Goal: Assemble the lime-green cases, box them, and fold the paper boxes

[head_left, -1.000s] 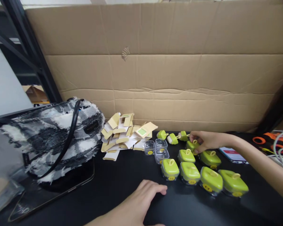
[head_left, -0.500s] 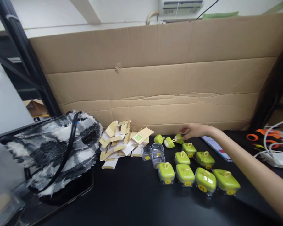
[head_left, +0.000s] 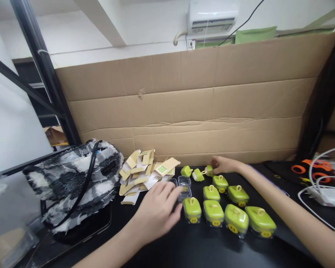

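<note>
My right hand (head_left: 225, 165) reaches to the back of the table, its fingers closed at a loose green lid (head_left: 209, 171) with a loop on top. Two more loose green lids (head_left: 186, 171) lie to the left of that one. Lower left, my left hand (head_left: 160, 208) hovers palm down, fingers and thumb apart, holding nothing. It is just in front of the small clear containers (head_left: 184, 181) and partly hides them. To their right stand several clear containers with green lids on (head_left: 213, 211), each bearing a yellow round sticker with an H.
Flattened small cardboard boxes (head_left: 139, 173) are heaped behind my left hand. A furry black-and-grey bag (head_left: 78, 178) stands at the left. On the right are a phone (head_left: 268, 180), orange-handled scissors (head_left: 298, 169) and a white charger with cables (head_left: 322, 195). A cardboard sheet (head_left: 184, 104) walls the back.
My left hand has come into view from below, up to the clear containers. The right hand stays at the same loose lid. The camera has tilted up slightly.
</note>
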Available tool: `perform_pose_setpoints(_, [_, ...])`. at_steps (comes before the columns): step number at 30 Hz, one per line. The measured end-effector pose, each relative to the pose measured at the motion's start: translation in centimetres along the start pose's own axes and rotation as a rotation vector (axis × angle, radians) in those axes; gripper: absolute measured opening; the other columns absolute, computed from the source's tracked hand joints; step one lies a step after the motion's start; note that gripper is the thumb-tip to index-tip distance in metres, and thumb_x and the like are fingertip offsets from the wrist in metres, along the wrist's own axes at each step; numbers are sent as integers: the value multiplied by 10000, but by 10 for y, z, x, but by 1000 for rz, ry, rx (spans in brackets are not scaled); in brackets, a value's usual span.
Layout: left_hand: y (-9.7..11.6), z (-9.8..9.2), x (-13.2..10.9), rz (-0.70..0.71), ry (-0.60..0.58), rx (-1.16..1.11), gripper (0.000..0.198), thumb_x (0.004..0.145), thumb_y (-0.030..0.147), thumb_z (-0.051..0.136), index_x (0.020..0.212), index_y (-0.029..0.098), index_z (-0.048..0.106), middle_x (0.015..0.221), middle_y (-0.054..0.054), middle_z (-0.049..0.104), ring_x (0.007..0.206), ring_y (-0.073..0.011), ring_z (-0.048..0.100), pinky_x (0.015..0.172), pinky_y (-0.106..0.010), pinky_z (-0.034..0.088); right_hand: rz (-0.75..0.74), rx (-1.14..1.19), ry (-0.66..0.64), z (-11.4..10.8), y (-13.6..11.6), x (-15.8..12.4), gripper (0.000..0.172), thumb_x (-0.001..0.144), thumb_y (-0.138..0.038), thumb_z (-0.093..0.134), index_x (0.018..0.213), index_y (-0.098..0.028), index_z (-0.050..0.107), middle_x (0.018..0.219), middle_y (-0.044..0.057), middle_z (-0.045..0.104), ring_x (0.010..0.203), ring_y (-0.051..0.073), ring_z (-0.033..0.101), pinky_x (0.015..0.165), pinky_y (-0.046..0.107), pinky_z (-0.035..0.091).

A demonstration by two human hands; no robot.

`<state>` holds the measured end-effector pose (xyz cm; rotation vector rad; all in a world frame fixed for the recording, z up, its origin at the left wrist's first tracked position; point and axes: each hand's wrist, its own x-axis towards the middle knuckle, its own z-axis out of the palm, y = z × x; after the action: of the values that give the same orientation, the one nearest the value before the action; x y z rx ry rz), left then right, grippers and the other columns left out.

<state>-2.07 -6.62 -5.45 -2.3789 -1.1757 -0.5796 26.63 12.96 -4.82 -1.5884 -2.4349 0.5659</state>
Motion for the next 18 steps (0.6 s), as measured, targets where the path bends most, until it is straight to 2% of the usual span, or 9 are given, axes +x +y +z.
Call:
perform_pose_setpoints(2, [-13,11,14,-91,-51,22,382,897,257,504,1258,131,506,1163,-158,590,1067,-312,550,882,-489,497,-12,12,16,1,1,0,284,926,-300,581,1183,-180,576,1209,71,603,1002,221,628,832,425,531])
perform_pose_setpoints(4, [-22,25,15,-151,-80,35,361,900,264,521,1240,145,517,1217,-169,562,1113,-341,533,902,-543,473,-20,25,27,2,1,0,288,924,-300,583,1185,-177,573,1204,72,605,997,220,630,827,424,533])
perform_pose_setpoints(8, [-27,39,8,-180,-122,-6,150,908,190,506,1012,163,612,1270,-156,527,1162,-356,502,932,-564,447,-25,51,54,5,1,-1,296,922,-299,587,1189,-172,569,1197,73,607,990,218,633,820,425,536])
perform_pose_setpoints(13, [-20,29,2,-181,-157,-142,134,868,109,489,846,177,602,1254,-129,506,1168,-327,500,942,-509,469,-27,85,129,4,-1,-1,292,924,-296,584,1188,-172,567,1179,72,614,962,208,642,800,412,544])
perform_pose_setpoints(18, [-11,11,-17,-186,-232,-311,100,832,93,522,845,181,569,1101,-85,550,941,-205,628,827,-325,541,-11,138,332,-6,-7,-6,277,927,-294,579,1181,-183,574,1212,75,601,1000,214,627,833,425,530])
